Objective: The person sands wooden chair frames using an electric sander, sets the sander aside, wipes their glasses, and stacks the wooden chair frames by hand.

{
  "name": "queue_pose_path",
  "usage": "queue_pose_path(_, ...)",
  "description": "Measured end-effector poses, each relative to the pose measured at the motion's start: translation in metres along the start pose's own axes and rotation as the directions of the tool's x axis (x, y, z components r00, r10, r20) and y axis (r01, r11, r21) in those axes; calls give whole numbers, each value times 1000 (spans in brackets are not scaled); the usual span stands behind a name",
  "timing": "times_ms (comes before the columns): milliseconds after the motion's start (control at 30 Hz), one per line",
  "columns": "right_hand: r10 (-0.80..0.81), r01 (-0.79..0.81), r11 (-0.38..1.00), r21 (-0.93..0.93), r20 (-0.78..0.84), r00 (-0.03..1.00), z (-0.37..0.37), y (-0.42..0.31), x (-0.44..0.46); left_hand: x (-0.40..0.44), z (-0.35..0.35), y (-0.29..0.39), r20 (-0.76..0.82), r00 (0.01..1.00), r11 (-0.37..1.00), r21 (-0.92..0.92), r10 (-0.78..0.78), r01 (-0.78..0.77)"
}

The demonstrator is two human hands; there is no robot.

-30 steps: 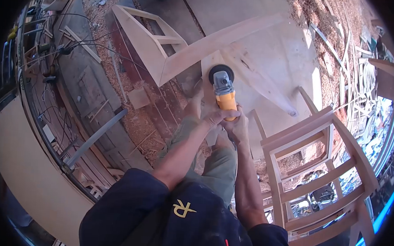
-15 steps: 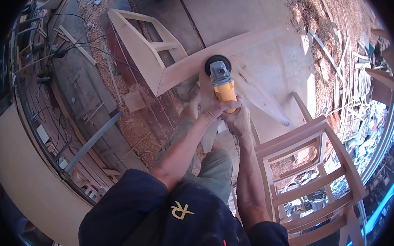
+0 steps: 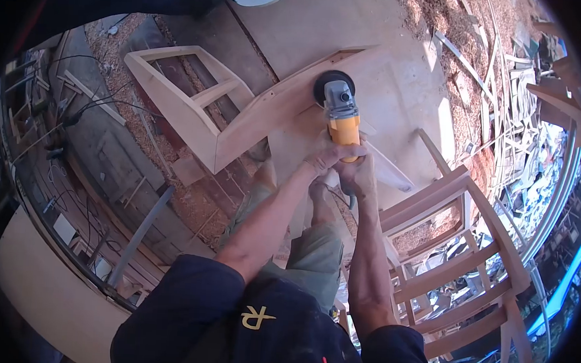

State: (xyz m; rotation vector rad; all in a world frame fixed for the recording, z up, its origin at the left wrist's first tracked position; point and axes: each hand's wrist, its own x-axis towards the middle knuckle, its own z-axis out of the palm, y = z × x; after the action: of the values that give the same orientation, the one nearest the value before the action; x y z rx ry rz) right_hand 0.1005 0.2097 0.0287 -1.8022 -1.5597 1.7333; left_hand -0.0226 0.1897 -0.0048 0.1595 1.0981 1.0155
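A yellow and grey angle grinder [image 3: 344, 112] with a round black disc lies in both my hands. My left hand [image 3: 326, 158] is wrapped round the lower part of its yellow body. Close beside it, my right hand [image 3: 359, 172] grips the rear end of the grinder. The disc is over or against a pale wooden frame [image 3: 261, 111] with a long curved side; exact contact is hard to make out. Under the grinder a tapered wooden piece [image 3: 386, 165] points to the lower right.
Wooden chair frames [image 3: 444, 255] stand close on my right. On the left are a pale curved panel [image 3: 42, 280], a grey pipe [image 3: 142, 229] and black cables. Wood shavings [image 3: 200, 206] and scraps cover the floor. A dark-clothed person's limb [image 3: 135, 2] shows at the top left.
The grinder has shifted slightly right and up, still in both hands. The wooden frame's near corner now appears lower and further left. The dark-clothed limb and a pale panel reach further into view at the top.
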Motion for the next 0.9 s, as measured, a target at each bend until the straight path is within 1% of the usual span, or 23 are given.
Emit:
queue_pose_path(33, -4, 4, 1000, 15, -20, 1000, -6, 2, 6, 9, 5, 5, 17, 1000, 1000, 18, -18, 17)
queue_pose_path(133, 64, -65, 995, -72, -21, 998, -32, -24, 18, 33, 24, 18, 53, 999, 998, 56, -13, 10)
queue_pose_path(167, -7, 4, 998, -57, -38, 999, -38, -20, 23, 43, 31, 19, 64, 998, 998, 59, -13, 9)
queue_pose_path(200, 14, -17, 997, -75, -42, 999, -45, -21, 27, 49, 37, 20, 74, 997, 998, 64, -24, 19)
queue_pose_path(233, 38, -42, 994, -96, -48, 998, -54, -23, 32, 57, 42, 21, 83, 994, 996, 60, -65, 60)
queue_pose_path(267, 59, -65, 990, -122, -51, 997, -63, -23, 38, 64, 51, 22, 82, 995, 998, 34, -63, 61)
queue_pose_path(300, -37, 28, 994, -104, -86, 996, -67, -16, 45, 71, 59, 23, 74, 996, 998, 7, -56, 56)
queue_pose_path(333, -15, 7, 995, -102, -82, 997, -76, -9, 53, 75, 65, 24, 57, 997, 999, -21, -49, 50)
queue_pose_path(400, 39, -45, 994, -102, -58, 998, -88, -13, 60, 83, 73, 24, 58, 996, 998, 6, -62, 62)
queue_pose_path(433, 16, -19, 996, -88, -39, 999, -91, -10, 64, 87, 74, 26, 62, 996, 998, 23, -59, 58)
queue_pose_path(533, -34, 36, 997, -68, 32, 999, -91, -4, 59, 82, 73, 13, -3, 1000, 1000, -1, -23, 23)
queue_pose_path(567, -49, 54, 996, -77, 60, 997, -88, -2, 56, 77, 67, 5, 6, 1000, 1000, -22, -4, 4)
queue_pose_path(633, -67, 74, 994, -79, 92, 994, -79, 2, 45, 57, 61, -6, -49, 997, 991, -119, 60, -65)
queue_pose_path(667, -168, 184, 971, -152, 111, 979, -72, 7, 38, 46, 57, -12, -74, 993, 981, -166, 89, -100)
queue_pose_path(700, -267, 292, 930, -221, 138, 954, -65, 14, 31, 35, 51, -17, -53, 995, 979, -181, 88, -96)
queue_pose_path(767, -272, 313, 926, -212, 202, 941, -48, 27, 18, 9, 38, -26, -120, 992, 988, -138, 48, -64)
queue_pose_path(833, -128, 161, 979, -128, 230, 965, -31, 18, 3, -15, 26, -43, -174, 985, 962, -267, 7, -54)
queue_pose_path(867, -77, 103, 989, -108, 224, 972, -22, 9, 0, -21, 17, -51, -155, 987, 937, -348, -30, -26)
queue_pose_path(900, -88, 130, 977, -171, 233, 969, -18, 8, 1, -26, 11, -55, -135, 988, 904, -427, -73, 9)
